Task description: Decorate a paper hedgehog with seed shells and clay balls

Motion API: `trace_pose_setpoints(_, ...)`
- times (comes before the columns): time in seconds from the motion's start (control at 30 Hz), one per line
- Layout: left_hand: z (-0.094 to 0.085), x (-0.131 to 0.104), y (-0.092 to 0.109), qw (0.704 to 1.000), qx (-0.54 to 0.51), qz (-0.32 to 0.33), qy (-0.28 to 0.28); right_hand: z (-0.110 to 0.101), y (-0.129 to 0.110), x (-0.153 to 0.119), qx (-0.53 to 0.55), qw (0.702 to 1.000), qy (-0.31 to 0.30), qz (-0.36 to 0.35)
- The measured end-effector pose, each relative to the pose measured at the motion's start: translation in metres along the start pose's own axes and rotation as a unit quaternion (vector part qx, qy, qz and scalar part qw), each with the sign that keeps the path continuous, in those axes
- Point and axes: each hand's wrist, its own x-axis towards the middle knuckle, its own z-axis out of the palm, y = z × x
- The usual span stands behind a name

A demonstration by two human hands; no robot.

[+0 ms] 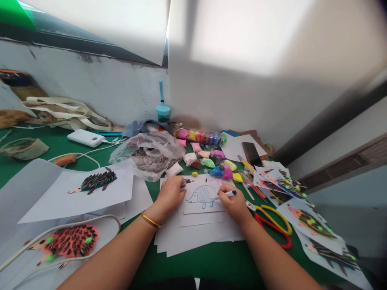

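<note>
A white sheet with a blue line drawing of a hedgehog lies on a stack of white papers. My right hand is closed around a white pen with a dark blue end, its tip at the right side of the drawing near the legs. At the drawing's upper left, my left hand rests on the papers with curled fingers around a small greyish thing that I cannot make out. Small dark pieces and a yellow lump lie just above the sheet.
Colourful clay packets and a plastic bag of seeds lie beyond the papers. Scissors and finished hedgehog pictures are at the right. At the left are more pictures, a cable and a white power bank.
</note>
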Motion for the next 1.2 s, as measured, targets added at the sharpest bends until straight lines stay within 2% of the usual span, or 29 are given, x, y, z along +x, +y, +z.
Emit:
trace_pose_setpoints(0.33, -0.001, 0.000, 0.001, 1.000, 0.007, -0.001, -0.001, 0.001, 0.002, 0.000, 0.000, 1.000, -0.019, -0.010)
trace_pose_setpoints(0.53, -0.002, 0.000, 0.001, 1.000, -0.001, -0.003, 0.000, -0.001, 0.006, 0.003, 0.002, 0.999, 0.041, -0.022)
trace_pose_setpoints(0.93, -0.001, 0.000, 0.001, 1.000, -0.004, -0.003, 0.003, 0.005, 0.013, 0.007, 0.007, 0.999, 0.008, -0.046)
trace_pose_setpoints(1.2, 0.000, 0.001, 0.000, 1.000, -0.002, -0.003, 0.000, 0.003, 0.011, 0.006, 0.005, 0.999, 0.019, -0.042)
